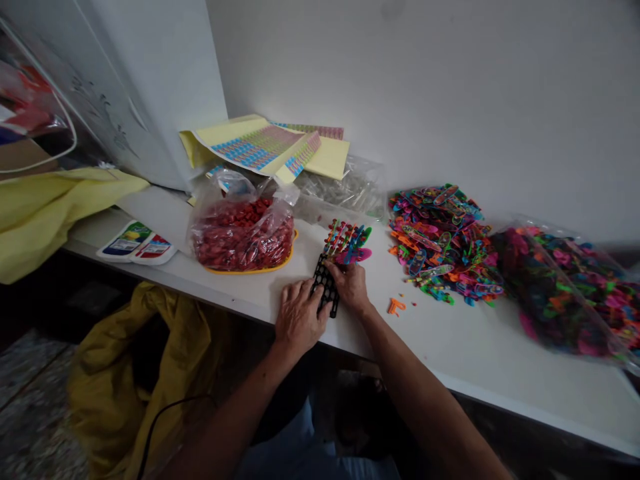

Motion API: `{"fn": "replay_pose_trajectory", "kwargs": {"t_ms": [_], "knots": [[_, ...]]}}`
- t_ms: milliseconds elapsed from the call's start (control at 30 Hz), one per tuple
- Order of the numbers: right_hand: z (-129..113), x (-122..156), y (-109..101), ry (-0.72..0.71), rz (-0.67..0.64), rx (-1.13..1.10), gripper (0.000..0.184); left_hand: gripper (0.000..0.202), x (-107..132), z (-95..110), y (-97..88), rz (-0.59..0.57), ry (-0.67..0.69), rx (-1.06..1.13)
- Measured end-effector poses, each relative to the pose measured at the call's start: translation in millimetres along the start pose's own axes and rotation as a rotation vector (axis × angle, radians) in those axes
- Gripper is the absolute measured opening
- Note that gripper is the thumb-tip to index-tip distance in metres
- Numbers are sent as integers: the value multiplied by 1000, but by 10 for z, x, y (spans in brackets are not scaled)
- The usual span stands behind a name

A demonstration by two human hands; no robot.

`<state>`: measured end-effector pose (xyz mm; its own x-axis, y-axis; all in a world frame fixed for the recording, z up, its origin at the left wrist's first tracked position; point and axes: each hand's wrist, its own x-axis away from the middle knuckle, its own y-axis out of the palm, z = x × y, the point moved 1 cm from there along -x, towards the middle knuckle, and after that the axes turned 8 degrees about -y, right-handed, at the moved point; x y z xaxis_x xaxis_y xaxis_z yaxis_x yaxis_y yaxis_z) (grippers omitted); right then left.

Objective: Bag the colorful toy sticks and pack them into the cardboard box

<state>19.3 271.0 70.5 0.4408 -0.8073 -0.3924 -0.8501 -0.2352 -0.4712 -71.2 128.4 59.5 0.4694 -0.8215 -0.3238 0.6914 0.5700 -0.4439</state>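
My left hand (298, 315) rests on the white table (450, 347) with its fingers curled on the left edge of a black grid tray (326, 288). My right hand (351, 285) grips the tray's right side, fingers closed near its top. Several small colourful plastic pieces (346, 241) stand upright in the far end of the tray. A few loose orange bits (396, 306) lie just right of my right wrist.
A clear bag of red pieces (243, 232) sits left of the tray. A loose heap of colourful toy parts (440, 241) and a full bag of them (565, 293) lie to the right. Sticker sheets (265, 147) lean on the wall. Yellow cloth (45, 207) hangs at left.
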Motion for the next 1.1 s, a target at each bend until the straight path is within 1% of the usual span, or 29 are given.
{"fn": "replay_pose_trajectory", "kwargs": {"t_ms": [67,100,200,267,367,633,800,867,967,1100], "knots": [[21,-19,4,-9,-15,1,32,28,1,7,-4,19,0,9],[29,-32,2,-8,-22,15,32,28,2,14,-4,20,5,-21],[39,-80,-13,-18,-59,129,32,30,9,39,-3,-30,24,-244],[31,-112,-20,-57,-94,222,29,33,13,52,-3,-67,32,-395],[7,-140,-12,-118,-113,290,23,35,18,58,-3,-81,42,-500],[-69,-157,34,-128,-165,384,13,37,12,50,2,-82,59,-515],[-178,-212,74,-55,-187,510,12,35,8,54,7,-84,60,-514],[-210,-219,102,-6,-175,536,10,36,8,55,9,-86,56,-519],[-211,-207,141,48,-138,513,10,36,11,57,5,-91,56,-518],[-177,-165,179,60,-99,464,10,36,24,60,-5,-88,71,-519]]}}
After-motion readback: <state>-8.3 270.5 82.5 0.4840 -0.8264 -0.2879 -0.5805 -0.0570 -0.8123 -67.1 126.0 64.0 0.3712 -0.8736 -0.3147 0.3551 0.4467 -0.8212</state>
